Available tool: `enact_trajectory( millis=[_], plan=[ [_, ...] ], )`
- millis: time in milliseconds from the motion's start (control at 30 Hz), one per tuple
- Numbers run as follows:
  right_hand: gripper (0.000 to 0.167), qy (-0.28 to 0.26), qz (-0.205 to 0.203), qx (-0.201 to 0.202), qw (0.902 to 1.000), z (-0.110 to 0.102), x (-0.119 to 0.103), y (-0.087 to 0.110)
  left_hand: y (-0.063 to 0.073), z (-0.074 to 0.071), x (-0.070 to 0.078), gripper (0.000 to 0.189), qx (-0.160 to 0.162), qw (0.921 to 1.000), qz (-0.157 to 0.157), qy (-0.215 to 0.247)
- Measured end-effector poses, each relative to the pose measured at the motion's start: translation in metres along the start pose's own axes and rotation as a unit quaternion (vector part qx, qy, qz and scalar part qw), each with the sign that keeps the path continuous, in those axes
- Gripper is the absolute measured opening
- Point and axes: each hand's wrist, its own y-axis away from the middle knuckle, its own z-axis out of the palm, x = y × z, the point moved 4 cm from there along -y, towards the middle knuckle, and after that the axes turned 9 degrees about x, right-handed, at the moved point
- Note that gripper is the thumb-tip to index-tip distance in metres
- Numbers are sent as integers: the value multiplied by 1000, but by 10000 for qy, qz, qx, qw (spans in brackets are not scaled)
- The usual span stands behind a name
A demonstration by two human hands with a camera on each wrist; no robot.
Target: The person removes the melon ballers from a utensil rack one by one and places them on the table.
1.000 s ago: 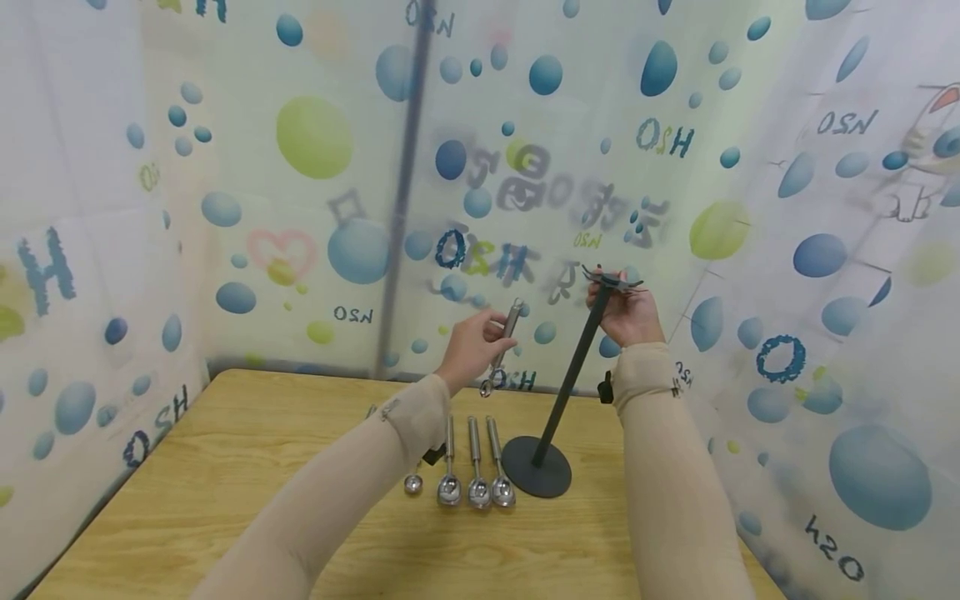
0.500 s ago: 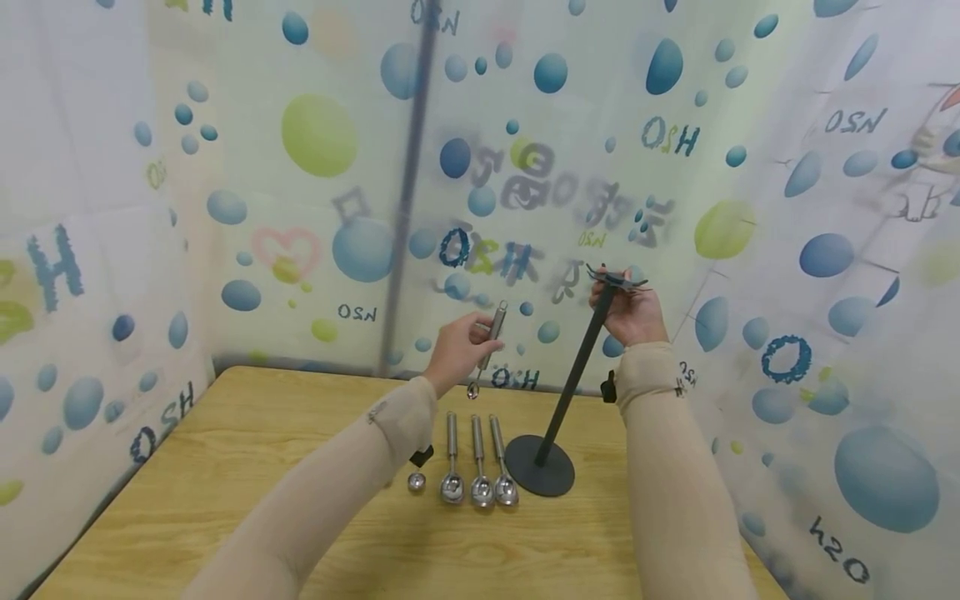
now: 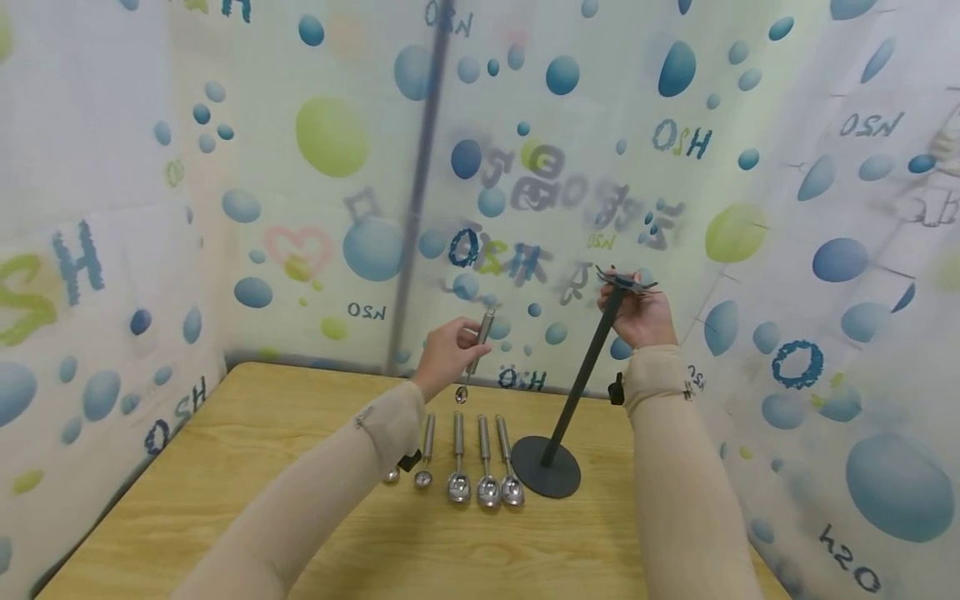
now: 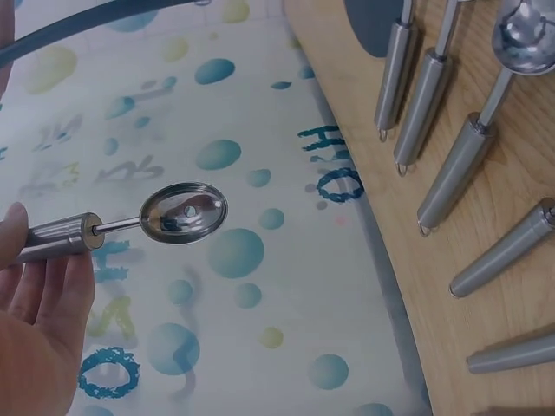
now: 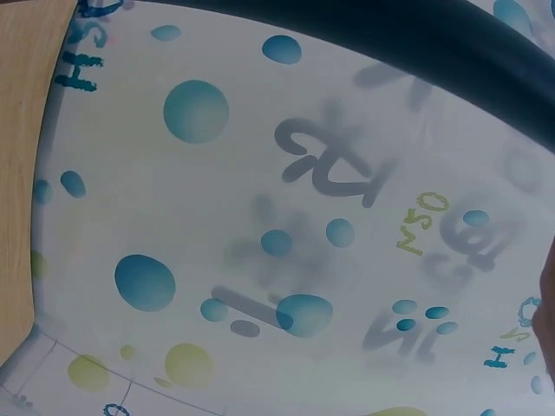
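Observation:
My left hand holds a steel melon baller by its handle, above the back of the table, with its bowl hanging downward. In the left wrist view its small oval bowl shows a hole in the middle. My right hand grips the hooked top of a dark metal stand, its fingers partly hidden behind the hooks. The stand's pole leans to the right above a round base. No utensil shows on the hooks.
Several steel scoops lie in a row left of the stand's base, handles pointing away; my left sleeve partly covers the leftmost. Printed curtains rise behind the wooden table and at its sides.
My left hand has carried the melon baller leftward, away from the stand, uncovering more of the smaller scoops. My right hand keeps its hold on the stand's top. The head view has shifted slightly.

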Motion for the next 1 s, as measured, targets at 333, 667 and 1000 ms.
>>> enact_trajectory(
  millis=[333, 667, 1000],
  plan=[
    [32, -30, 5, 0, 10000, -1, 0, 2, 6, -11, -9, 30, -78, 9997, -184, 101],
    [29, 105, -90, -30, 9999, 1, 1, 1, 8, -22, -19, 28, 2, 9999, -163, -28],
    [27, 68, -60, 74, 9999, 1, 0, 2, 13, -37, -32, 31, 113, 9988, -286, -392]
  ],
)
